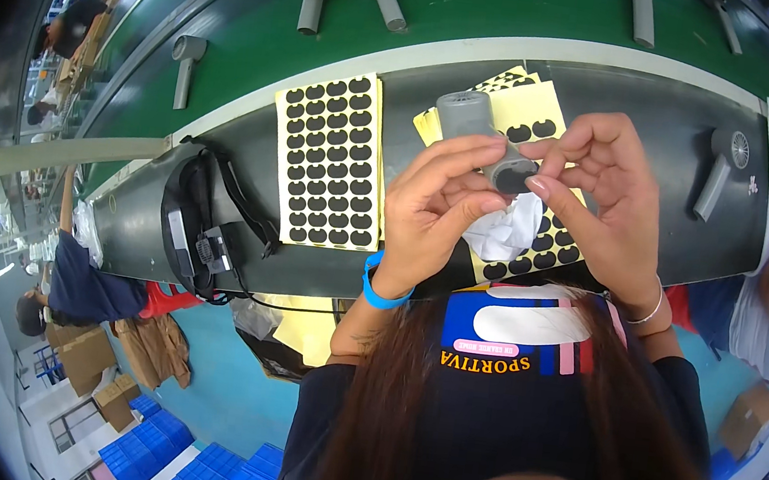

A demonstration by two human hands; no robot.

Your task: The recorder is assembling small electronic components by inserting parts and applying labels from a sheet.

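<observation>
My left hand (437, 199) is wrapped around a grey hair dryer (464, 112), its round head pointing away from me and its handle end turned toward me. A dark rounded sticker (513, 176) lies on that end. My right hand (609, 199) is closed at the same end, its thumb tip at the sticker's edge and the index finger on the far side. Whether the sticker lies fully flat, I cannot tell. Below the hands is a crumpled white paper (507, 230), resting on a yellow sheet of black stickers (550, 245), partly hidden by my hands.
Another sticker sheet (332, 163) lies to the left on the dark worktable (423, 69). Beside it sits a black strapped device (202, 219) with a cable. A grey hair dryer (720, 174) lies at the right. More dryers rest on the green conveyor (487, 10). Co-workers are at both sides.
</observation>
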